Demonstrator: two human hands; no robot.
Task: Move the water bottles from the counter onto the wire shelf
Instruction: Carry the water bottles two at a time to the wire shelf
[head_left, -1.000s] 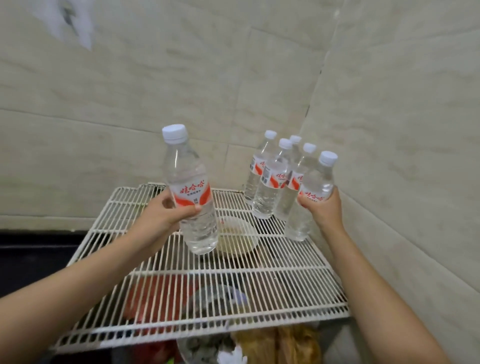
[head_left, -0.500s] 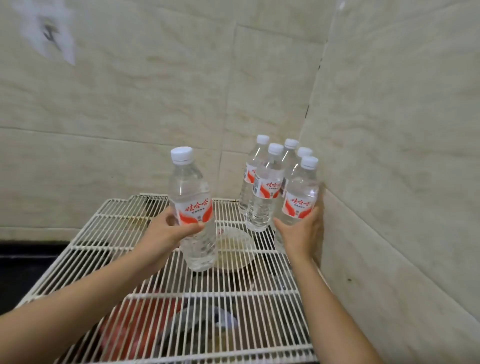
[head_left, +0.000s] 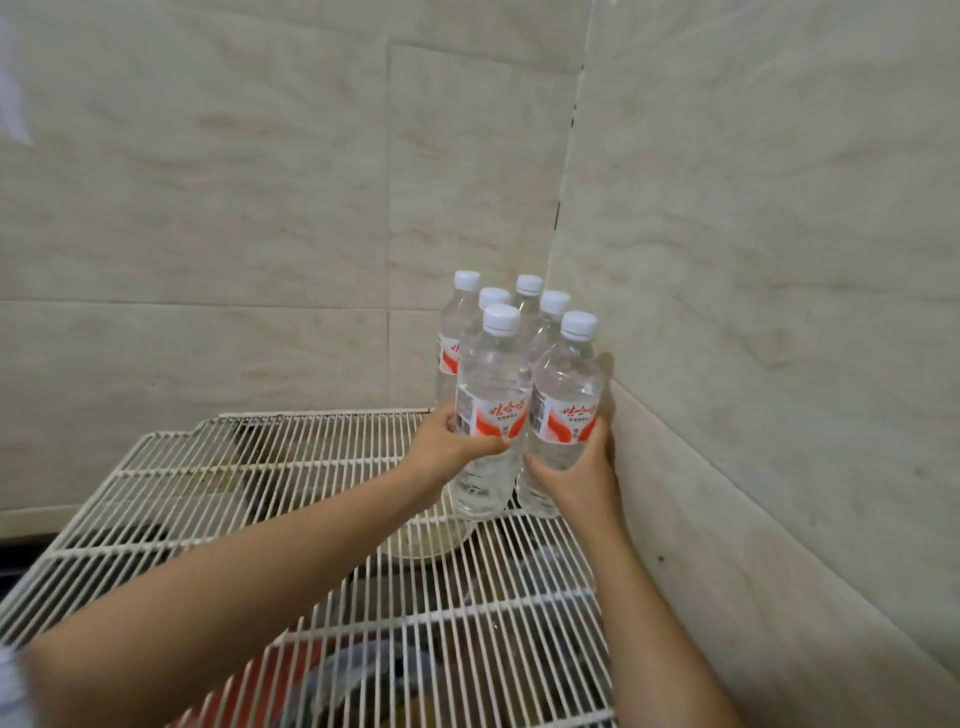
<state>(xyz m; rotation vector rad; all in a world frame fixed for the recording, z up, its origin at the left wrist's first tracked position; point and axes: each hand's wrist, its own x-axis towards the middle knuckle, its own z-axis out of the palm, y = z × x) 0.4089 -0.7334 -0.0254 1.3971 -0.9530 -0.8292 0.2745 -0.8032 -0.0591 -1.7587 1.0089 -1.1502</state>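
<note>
Setting two bottles down on the shelf (head_left: 218, 470), beside four more just behind the fingers. Left hand (head_left: 451, 441) wrapped around the left bottle (head_left: 491, 415), fingers curled on its label. Right hand (head_left: 576, 475) cupping the right bottle (head_left: 566, 400), fingers hidden. Next, probably: letting go without tipping either.
</note>
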